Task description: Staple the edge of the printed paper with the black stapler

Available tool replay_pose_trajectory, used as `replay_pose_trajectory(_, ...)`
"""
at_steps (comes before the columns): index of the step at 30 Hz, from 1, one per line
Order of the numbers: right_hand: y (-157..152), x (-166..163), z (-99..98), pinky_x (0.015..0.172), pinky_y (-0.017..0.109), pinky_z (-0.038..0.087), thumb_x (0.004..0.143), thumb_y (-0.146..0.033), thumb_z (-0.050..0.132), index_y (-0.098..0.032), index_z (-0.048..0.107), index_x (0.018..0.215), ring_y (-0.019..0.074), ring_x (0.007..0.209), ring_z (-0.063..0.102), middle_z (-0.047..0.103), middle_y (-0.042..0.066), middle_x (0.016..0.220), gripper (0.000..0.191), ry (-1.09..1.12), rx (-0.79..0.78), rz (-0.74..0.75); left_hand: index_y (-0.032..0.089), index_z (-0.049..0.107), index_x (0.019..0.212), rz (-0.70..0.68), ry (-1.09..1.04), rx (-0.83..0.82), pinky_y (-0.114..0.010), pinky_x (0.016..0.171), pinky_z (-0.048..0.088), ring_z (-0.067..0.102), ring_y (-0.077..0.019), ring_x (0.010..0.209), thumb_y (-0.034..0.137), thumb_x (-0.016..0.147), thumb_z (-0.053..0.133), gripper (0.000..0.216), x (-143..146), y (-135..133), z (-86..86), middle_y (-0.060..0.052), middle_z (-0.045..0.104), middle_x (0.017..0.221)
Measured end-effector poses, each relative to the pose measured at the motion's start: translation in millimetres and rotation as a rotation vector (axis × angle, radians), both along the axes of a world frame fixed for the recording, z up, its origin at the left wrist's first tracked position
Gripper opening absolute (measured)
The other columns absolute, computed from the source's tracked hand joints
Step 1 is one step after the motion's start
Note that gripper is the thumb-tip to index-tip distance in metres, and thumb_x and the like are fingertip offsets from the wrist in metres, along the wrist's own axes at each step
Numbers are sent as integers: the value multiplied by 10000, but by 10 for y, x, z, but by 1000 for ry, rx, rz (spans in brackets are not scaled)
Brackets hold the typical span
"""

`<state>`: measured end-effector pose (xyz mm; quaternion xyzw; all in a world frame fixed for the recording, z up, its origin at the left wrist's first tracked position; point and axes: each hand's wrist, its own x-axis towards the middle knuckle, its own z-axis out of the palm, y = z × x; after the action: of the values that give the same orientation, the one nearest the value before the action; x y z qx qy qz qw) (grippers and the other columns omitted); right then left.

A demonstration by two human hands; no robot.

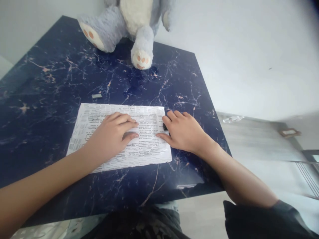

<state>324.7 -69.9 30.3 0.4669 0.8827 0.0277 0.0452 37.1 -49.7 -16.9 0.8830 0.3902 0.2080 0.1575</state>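
The left hand [115, 132], fingers loosely spread, rests on a white, print-crowded sheet [147, 141]; the right hand [179, 131] holds a black object [165, 127].

Wearing loose black sleeve [264, 220] near right, right forearm [231, 169] showing bare. Dark clothing [134, 225] showing near centre, faintly patterned. Left hand [112, 134], right hand [184, 131] going bare.

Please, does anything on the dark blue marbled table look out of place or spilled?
Mildly odd: a large grey-and-cream plush toy sits on the table, beyond the white printed paper sheet; a toy seems unusual beside paperwork. No spill is evident.
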Motion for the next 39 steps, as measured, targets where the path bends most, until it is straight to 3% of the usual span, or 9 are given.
replay_pose_trajectory(5,178,412,113,755,360,441,1060,-404,549,-206,577,1138,229,890,635,699,83,1067,214,290,-182,31,227,784,1215,-12,23,-11,-512,1096,485,636,-306,1204,408,1039,643,290,-29,34,-14,-82,762,1244)
replay_pose_trajectory(9,250,695,190,720,364,434,1019,-399,605,-238,570,1058,227,845,622,688,58,1017,170,220,-206,-56,249,777,1242,-17,23,-10,-502,1123,459,629,-297,1219,437,1049,624,310,-51,52,-35,-74,753,1265)
replay_pose_trajectory(13,266,838,240,745,378,485,963,-309,619,-247,575,1135,242,884,652,708,66,1058,188,233,-316,-43,251,782,1216,-24,18,-40,-501,1110,457,629,-295,1208,439,1048,614,303,-53,48,-6,-69,752,1247)
replay_pose_trajectory(17,230,753,302,746,389,493,932,-267,637,-231,639,1080,244,841,672,729,59,973,152,316,-168,-135,245,786,1180,-42,-9,-62,-546,1120,450,617,-319,1250,441,1032,629,292,-22,-11,51,-82,723,1304)
replay_pose_trajectory(21,60,278,247,774,387,519,951,-342,691,-197,655,1202,233,883,677,742,86,1071,292,644,-13,-165,227,763,1186,2,-134,-146,-547,1127,480,642,-294,1240,326,1097,462,329,20,-55,79,-84,717,1322)
replay_pose_trajectory(27,-152,-375,-92,904,403,576,990,-316,683,-171,655,1291,242,1021,690,740,114,1143,335,809,-281,48,262,704,1211,333,-447,-286,-438,1046,590,725,-239,1151,416,1133,413,339,-40,9,67,-55,766,1245)
replay_pose_trajectory(31,-24,-184,-67,1087,465,576,1016,-404,719,-217,547,1574,286,1312,676,675,155,1483,613,898,-691,131,233,711,1211,354,-561,-363,-464,1071,579,723,-244,1162,509,1139,405,418,-44,7,40,-71,768,1256)
replay_pose_trajectory(34,99,33,-32,1114,465,588,1040,-355,703,-262,577,1579,283,1373,671,659,131,1537,561,1009,-991,101,215,722,1173,354,-630,-404,-446,1071,569,719,-237,1160,537,1143,392,461,-10,-18,36,-78,770,1232)
replay_pose_trajectory(39,164,120,-116,1179,482,555,957,-333,823,-270,677,1490,296,1370,684,698,111,1492,556,1115,-1110,59,222,741,1151,376,-689,-431,-437,1074,553,720,-244,1147,586,1137,373,518,24,-39,56,-85,779,1203)
